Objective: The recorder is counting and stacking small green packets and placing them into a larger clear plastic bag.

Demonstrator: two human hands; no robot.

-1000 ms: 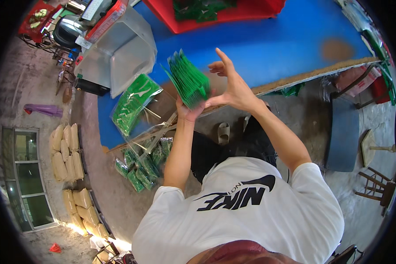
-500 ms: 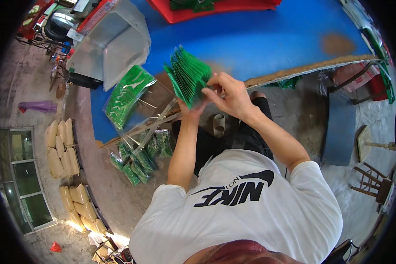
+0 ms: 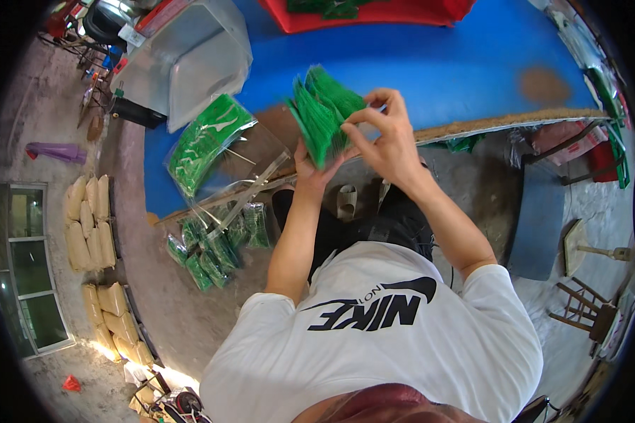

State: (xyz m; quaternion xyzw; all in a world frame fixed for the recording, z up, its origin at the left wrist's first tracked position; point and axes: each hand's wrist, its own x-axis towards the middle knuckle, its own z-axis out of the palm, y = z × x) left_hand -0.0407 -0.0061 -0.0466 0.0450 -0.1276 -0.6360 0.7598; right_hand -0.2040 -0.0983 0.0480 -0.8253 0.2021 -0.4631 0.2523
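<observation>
Green packets point(image 3: 335, 106), fanned in a stack, are at your 12 o'clock, above the near edge of the blue table point(image 3: 444, 70). Translucent bin point(image 3: 190, 77) noted at 11 o'clock; clear bag with green contents point(image 3: 208, 144) on the table at 10. Wrapped green bundles point(image 3: 215, 254) lie between 8 and 9 o'clock. Your left hand point(image 3: 315, 173) grasps the stack from its 6 o'clock side. Your right hand point(image 3: 394, 141) is at its 3 o'clock side, thumb and forefinger bent; whether they pinch a packet cannot be determined.
</observation>
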